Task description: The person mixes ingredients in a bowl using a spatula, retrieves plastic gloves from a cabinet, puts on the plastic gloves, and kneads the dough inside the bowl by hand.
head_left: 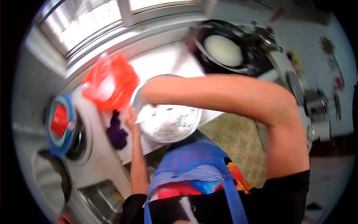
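Observation:
A round metal basin [194, 128] with whitish contents stands on the white counter, just in front of my blue apron. At its left rim is my left hand [131, 118], its fingers blurred against the metal. My right arm reaches across the top of the basin from the right. My right hand [149, 91] is bent down inside the far left part of the rim, and its fingers are hidden. Left of the basin lie a red plastic bag [111, 82] and a dark purple cloth [117, 132].
A black wok [212, 30] with white liquid [223, 50] sits on the stove at the back right. At the left are a blue basin [67, 145] with a red item [59, 120] on it and a sink [100, 199]. Utensils hang on the right wall.

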A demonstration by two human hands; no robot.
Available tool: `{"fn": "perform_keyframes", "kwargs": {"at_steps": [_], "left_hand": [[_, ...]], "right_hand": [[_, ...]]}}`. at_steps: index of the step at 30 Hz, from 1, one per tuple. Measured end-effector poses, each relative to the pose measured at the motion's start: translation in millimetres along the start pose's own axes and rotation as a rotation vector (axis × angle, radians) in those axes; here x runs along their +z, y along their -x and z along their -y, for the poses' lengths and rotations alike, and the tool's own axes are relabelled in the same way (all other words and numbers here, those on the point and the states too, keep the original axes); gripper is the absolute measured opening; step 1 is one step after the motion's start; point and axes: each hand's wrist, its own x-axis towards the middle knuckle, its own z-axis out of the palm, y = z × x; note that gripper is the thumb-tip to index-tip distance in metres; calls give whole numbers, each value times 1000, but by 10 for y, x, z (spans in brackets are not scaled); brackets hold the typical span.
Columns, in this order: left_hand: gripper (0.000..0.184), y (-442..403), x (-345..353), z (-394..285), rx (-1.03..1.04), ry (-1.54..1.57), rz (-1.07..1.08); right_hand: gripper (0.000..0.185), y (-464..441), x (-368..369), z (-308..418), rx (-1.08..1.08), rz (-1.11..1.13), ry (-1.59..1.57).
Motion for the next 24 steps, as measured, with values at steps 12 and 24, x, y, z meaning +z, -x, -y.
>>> {"fn": "perform_keyframes", "kwargs": {"at_steps": [12, 24], "left_hand": [[30, 29, 57, -64, -186, -124, -109], [29, -24, -34, -100, -131, -183, -17]], "right_hand": [[50, 720, 976, 668, 105, -56, -128], [22, -456, 1594, -116, 390, -54, -88]]}}
